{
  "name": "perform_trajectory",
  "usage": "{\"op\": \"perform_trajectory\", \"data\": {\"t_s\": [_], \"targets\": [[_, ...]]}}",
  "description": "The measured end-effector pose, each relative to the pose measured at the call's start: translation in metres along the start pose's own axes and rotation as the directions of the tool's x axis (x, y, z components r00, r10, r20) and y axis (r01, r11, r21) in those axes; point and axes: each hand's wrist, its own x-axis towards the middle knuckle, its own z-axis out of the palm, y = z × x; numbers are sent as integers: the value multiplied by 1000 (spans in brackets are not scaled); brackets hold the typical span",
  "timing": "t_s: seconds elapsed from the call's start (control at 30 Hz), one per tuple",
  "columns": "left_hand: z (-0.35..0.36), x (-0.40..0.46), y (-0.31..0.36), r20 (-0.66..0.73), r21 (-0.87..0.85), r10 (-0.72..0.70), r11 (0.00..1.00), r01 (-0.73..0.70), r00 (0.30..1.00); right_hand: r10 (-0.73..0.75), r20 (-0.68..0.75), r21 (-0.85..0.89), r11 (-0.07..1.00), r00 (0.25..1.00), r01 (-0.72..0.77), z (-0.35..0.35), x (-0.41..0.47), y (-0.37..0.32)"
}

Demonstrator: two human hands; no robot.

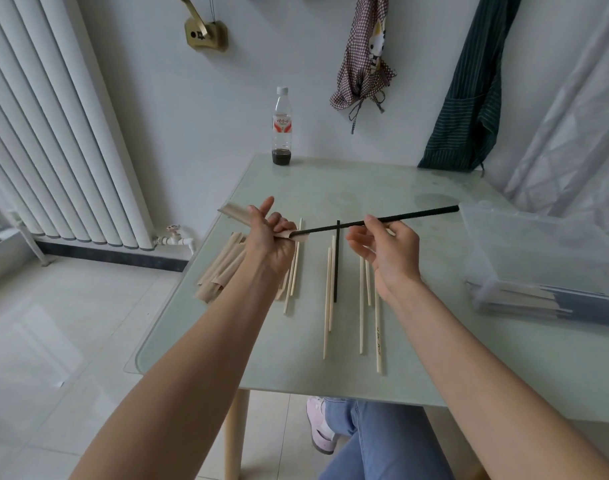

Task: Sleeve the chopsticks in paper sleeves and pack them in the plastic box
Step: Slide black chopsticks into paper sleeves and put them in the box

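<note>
A brown paper sleeve point(235, 216) is gripped by the left hand point(272, 237) above the table point(417, 368). A black chopstick point(400, 218) is pinched by the right hand point(388, 251), its tip at the sleeve's mouth. The plastic box point(545, 258) is placed at the right.

I am seeing red characters on the bottle point(282, 126) label, too blurred to read, and I am making out dark print along one wooden chopstick point(378, 337), also illegible.
</note>
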Motion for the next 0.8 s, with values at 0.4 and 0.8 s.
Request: {"op": "perform_trajectory", "data": {"t_s": [0.4, 0.8], "targets": [[-12, -15, 6, 40, 576, -188, 807, 131, 981, 57, 66, 181, 981, 996, -68, 6, 3, 3], [-15, -24, 5, 129, 518, -45, 855, -28, 991, 165, 117, 183, 965, 979, -185, 8, 1, 13]]}}
